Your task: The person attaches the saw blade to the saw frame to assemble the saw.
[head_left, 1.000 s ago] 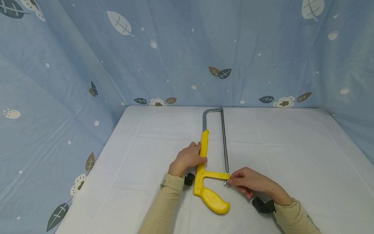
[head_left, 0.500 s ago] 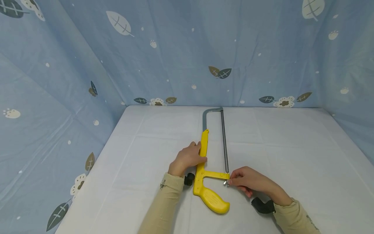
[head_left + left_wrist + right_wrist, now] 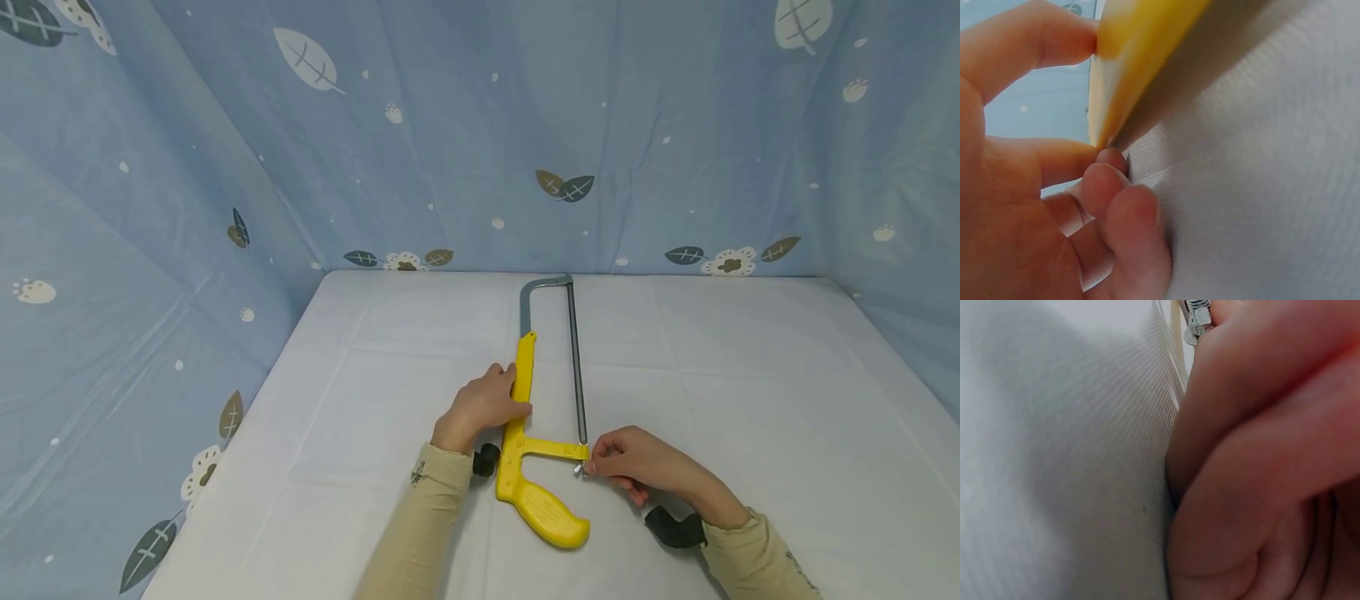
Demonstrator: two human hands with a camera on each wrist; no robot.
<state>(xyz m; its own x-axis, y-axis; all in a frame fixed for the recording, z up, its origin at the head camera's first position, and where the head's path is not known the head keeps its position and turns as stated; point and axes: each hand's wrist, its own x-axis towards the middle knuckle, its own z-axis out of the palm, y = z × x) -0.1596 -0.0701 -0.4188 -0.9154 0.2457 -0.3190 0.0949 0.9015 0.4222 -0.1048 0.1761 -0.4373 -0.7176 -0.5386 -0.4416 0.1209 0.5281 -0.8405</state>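
Note:
A hacksaw (image 3: 552,517) with a yellow handle and grey front bow lies flat on the white cloth, its dark blade (image 3: 576,358) along the right side. My left hand (image 3: 483,402) grips the yellow frame above the handle, thumb on one side and fingers on the other. In the left wrist view, fingertips pinch the yellow edge (image 3: 1147,56) and the other fingers curl down against the cloth. My right hand (image 3: 648,462) pinches a small metal wing nut (image 3: 579,470) at the blade's near end. The right wrist view shows this wing nut (image 3: 1196,326) and a threaded part beside the fingertips.
The white cloth-covered table (image 3: 750,383) extends around the saw. A blue patterned curtain (image 3: 465,150) hangs behind and on both sides. Black wrist mounts, one on the left (image 3: 486,460) and one on the right (image 3: 675,528), sit close to the tabletop.
The fingertips of my right hand have shifted slightly left at the wing nut, which shows at a different angle. My left hand and the hacksaw stay in place.

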